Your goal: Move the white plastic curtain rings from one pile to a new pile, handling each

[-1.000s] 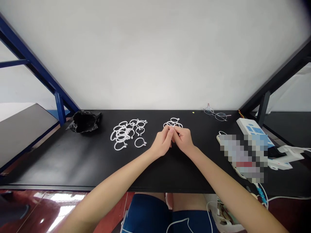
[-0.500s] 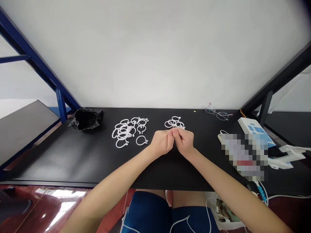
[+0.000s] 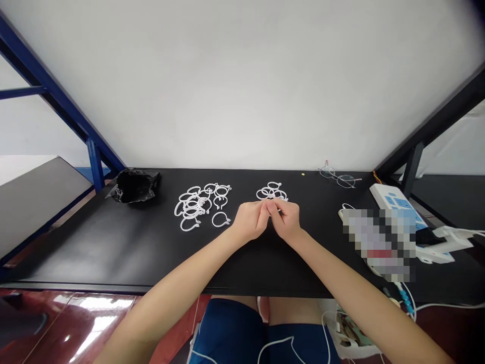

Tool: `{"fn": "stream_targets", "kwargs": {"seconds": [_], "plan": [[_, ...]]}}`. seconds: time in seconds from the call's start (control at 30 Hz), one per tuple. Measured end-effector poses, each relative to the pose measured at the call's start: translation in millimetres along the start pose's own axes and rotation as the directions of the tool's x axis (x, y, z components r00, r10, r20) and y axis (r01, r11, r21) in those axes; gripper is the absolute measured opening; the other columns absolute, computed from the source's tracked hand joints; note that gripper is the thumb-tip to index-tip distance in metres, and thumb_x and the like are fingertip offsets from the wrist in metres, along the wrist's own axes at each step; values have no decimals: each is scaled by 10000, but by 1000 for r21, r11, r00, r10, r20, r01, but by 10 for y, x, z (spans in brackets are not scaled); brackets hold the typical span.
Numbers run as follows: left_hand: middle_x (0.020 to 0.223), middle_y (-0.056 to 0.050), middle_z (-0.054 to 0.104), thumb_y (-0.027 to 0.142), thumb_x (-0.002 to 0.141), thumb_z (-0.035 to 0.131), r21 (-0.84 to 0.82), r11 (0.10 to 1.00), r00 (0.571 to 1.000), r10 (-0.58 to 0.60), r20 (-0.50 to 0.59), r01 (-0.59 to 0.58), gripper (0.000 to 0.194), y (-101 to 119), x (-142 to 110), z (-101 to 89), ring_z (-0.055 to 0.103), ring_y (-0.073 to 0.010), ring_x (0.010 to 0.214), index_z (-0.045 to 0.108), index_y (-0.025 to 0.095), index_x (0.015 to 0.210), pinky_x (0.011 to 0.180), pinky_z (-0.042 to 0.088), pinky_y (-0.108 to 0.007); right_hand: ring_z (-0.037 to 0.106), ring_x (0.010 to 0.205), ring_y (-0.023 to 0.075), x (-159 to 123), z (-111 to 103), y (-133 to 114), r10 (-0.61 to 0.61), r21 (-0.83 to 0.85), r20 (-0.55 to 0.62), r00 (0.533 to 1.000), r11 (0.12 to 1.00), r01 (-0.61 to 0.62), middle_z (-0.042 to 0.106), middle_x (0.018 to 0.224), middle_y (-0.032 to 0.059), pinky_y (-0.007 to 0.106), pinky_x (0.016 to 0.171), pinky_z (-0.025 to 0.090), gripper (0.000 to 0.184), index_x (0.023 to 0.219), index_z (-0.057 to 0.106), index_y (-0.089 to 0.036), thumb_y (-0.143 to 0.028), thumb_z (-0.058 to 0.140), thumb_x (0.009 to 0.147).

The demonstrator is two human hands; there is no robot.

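Observation:
My left hand [image 3: 250, 220] and my right hand [image 3: 285, 218] meet above the black table, thumbs and curled fingers pressed together. Both are closed, and whatever is between them is hidden by the fingers. Just beyond the fingertips lies a small group of white plastic rings [image 3: 273, 185], partly covered by my hands. To the left is a larger heap of white rings [image 3: 194, 206] with small tabs, several of them overlapping. One single ring [image 3: 220, 219] lies apart, between that heap and my left hand.
A crumpled black plastic bag [image 3: 133, 186] stands open at the table's back left. Eyeglasses [image 3: 345, 181] rest at the back right. Farther right are a blurred-out phone [image 3: 375, 245], a white and blue power strip [image 3: 397, 206] and cables. Blue metal posts [image 3: 96, 164] flank the left side.
My hands stay pressed together, with a slight shift up and left and a small turn of the right hand. The rings lie as before.

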State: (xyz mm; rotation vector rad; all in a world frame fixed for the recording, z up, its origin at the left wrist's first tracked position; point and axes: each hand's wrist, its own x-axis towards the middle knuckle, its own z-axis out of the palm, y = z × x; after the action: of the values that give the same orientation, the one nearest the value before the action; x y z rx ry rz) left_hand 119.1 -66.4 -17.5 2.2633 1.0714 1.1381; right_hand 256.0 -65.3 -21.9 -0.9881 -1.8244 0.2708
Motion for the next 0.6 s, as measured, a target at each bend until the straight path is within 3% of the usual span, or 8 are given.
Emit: {"fn": "stream_targets", "kwargs": {"seconds": [0.1,0.2,0.4,0.5,0.6], "plan": [[668,-23,573,322,990,217,-66,992,994,-109,-7,108,412,-13,36,-21,517,-144,594,580,177,859,631,374,-261,302,455,92,42,-6,60,79,-28,-3,997,996,-79,331,479,-27,265,485,289,467,538,331,-197,-422,391,943],[649,8,546,375,987,270,-145,969,978,-206,-33,199,370,-65,86,-16,512,-133,604,585,189,930,633,375,-249,259,465,91,101,-36,147,145,-22,-81,986,989,-147,270,482,-37,267,479,260,483,534,267,-201,-440,426,922],[542,54,407,460,889,489,-282,902,939,-345,-12,327,329,-308,152,87,363,-80,484,562,168,755,482,302,-209,326,461,97,184,-124,239,321,104,-154,934,946,-308,320,466,-36,259,466,303,499,515,275,-209,-463,481,891],[542,62,409,509,848,531,-412,825,914,-402,50,385,346,-386,165,114,370,-69,432,569,169,794,424,338,-197,393,442,96,192,-136,241,378,158,-56,924,917,-366,418,476,-32,249,455,350,443,543,402,-198,-474,527,866],[553,65,397,526,826,555,-528,761,909,-413,55,377,359,-385,166,118,391,-69,435,575,168,831,410,408,-197,498,455,109,196,-116,239,427,210,150,892,868,-450,552,575,-14,237,429,388,296,730,584,-187,-473,617,799]]}}
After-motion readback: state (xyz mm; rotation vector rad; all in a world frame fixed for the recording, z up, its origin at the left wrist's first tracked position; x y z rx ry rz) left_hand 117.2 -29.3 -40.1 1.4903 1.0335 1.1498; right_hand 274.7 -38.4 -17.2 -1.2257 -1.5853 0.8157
